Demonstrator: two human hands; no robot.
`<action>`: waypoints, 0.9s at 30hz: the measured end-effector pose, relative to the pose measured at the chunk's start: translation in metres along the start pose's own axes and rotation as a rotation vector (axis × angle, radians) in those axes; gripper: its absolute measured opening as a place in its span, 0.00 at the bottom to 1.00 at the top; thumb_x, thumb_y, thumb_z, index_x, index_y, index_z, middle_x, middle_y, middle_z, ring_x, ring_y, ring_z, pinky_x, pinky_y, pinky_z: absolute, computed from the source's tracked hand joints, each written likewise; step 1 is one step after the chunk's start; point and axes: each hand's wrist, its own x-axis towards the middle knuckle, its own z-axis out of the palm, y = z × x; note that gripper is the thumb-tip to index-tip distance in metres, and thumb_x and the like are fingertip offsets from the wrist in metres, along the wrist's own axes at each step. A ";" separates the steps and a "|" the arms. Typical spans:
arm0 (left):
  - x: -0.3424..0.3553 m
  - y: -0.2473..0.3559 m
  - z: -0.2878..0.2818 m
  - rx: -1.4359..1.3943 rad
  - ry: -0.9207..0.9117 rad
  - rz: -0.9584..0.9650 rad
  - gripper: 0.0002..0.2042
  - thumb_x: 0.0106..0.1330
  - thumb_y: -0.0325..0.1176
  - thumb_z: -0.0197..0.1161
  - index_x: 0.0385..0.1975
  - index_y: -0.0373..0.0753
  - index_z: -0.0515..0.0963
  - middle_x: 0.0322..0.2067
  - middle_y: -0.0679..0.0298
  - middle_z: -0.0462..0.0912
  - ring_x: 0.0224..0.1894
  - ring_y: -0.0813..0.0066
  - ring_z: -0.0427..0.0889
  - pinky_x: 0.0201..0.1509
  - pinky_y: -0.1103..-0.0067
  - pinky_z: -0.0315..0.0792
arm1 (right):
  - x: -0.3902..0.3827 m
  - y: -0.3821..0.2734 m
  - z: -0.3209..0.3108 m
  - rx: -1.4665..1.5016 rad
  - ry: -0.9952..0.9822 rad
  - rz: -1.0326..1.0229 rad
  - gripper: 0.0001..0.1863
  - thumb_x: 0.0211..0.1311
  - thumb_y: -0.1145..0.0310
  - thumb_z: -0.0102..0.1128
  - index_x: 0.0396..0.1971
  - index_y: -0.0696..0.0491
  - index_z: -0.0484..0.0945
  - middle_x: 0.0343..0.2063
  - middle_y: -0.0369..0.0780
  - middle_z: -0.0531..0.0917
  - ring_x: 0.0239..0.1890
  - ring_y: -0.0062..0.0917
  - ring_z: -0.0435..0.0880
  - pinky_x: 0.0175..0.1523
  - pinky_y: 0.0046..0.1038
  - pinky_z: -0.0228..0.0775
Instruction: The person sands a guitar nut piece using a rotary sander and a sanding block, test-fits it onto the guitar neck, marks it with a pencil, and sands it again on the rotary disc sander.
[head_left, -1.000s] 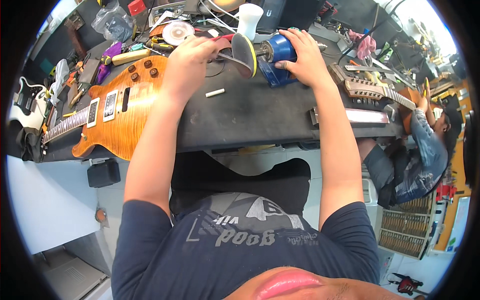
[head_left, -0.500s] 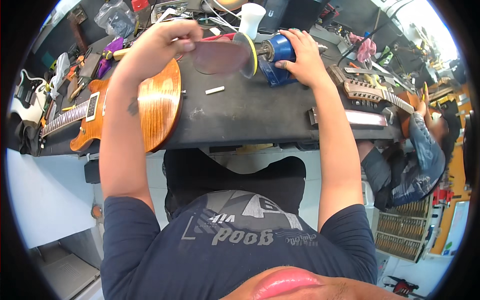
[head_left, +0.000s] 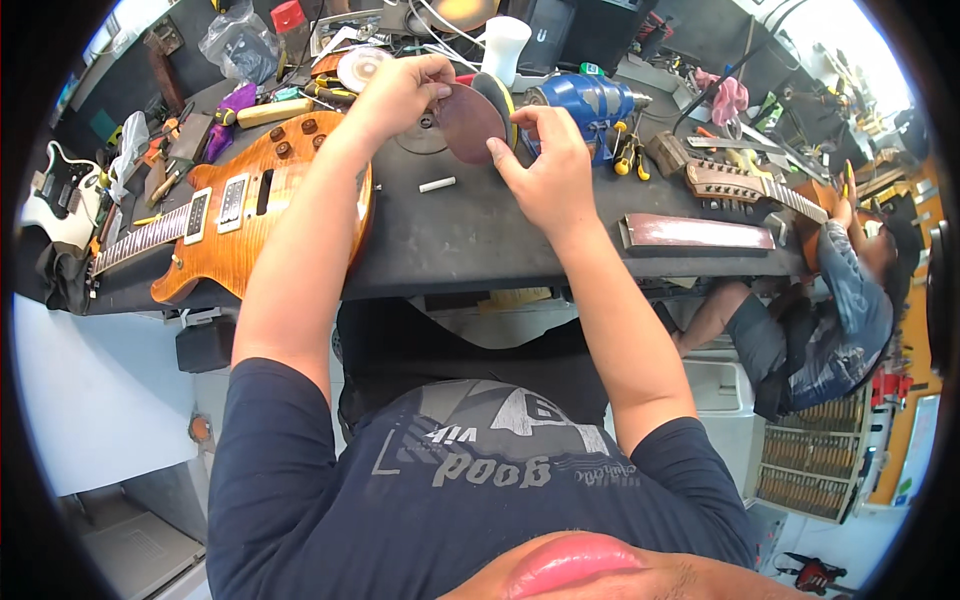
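My left hand [head_left: 410, 95] pinches the upper left edge of a round, dark reddish-brown sanding disc [head_left: 470, 125]. The thumb of my right hand [head_left: 552, 165] presses on the disc's right edge, and its fingers curl by the edge of a round backing pad [head_left: 496, 92]. That pad is dark with a yellow rim and stands on edge right behind the disc. I cannot tell whether the disc lies fully against it. A blue motor-like machine [head_left: 590, 100] sits to the right of the pad, partly behind my right hand.
An amber electric guitar [head_left: 270, 190] lies left, partly under my left forearm. A short white stick [head_left: 437, 184] lies mid-bench. Yellow-handled screwdrivers [head_left: 626, 155], a long sanding block [head_left: 697, 233] and a guitar headstock [head_left: 725, 180] are right. A co-worker [head_left: 835, 310] sits at far right.
My right hand has left the blue machine and come to the disc's right edge. My left hand has moved right, bringing the disc in front of the pad.
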 end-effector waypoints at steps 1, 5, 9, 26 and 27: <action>0.000 0.000 0.003 -0.022 0.036 0.017 0.03 0.75 0.21 0.69 0.44 0.34 0.85 0.31 0.67 0.86 0.34 0.81 0.84 0.41 0.77 0.79 | -0.003 -0.005 0.004 0.032 0.006 0.070 0.20 0.62 0.65 0.83 0.48 0.58 0.84 0.43 0.41 0.85 0.43 0.29 0.86 0.50 0.32 0.82; 0.003 -0.004 0.011 -0.160 0.086 -0.018 0.04 0.73 0.20 0.70 0.44 0.33 0.86 0.35 0.65 0.88 0.37 0.79 0.85 0.44 0.75 0.82 | -0.008 -0.010 0.012 0.163 0.015 0.233 0.22 0.62 0.67 0.83 0.50 0.58 0.81 0.41 0.40 0.83 0.42 0.26 0.83 0.48 0.31 0.81; 0.011 -0.003 0.019 -0.101 0.144 0.127 0.07 0.71 0.20 0.72 0.46 0.32 0.86 0.40 0.60 0.89 0.42 0.74 0.87 0.48 0.73 0.84 | -0.011 -0.007 0.016 0.163 0.009 0.279 0.21 0.64 0.67 0.83 0.49 0.58 0.80 0.38 0.37 0.82 0.39 0.21 0.81 0.45 0.26 0.80; 0.012 0.016 0.030 0.044 0.178 0.379 0.06 0.67 0.24 0.75 0.42 0.36 0.88 0.39 0.62 0.87 0.44 0.64 0.88 0.52 0.71 0.82 | -0.025 0.015 0.033 0.196 0.034 0.295 0.20 0.68 0.65 0.81 0.38 0.57 0.74 0.34 0.36 0.79 0.34 0.19 0.76 0.40 0.25 0.74; 0.011 0.018 0.032 0.049 0.215 0.409 0.06 0.66 0.24 0.75 0.41 0.36 0.89 0.39 0.62 0.88 0.44 0.63 0.88 0.54 0.70 0.82 | -0.025 0.017 0.034 0.202 0.034 0.299 0.20 0.68 0.65 0.81 0.38 0.57 0.74 0.34 0.36 0.79 0.34 0.19 0.75 0.40 0.25 0.74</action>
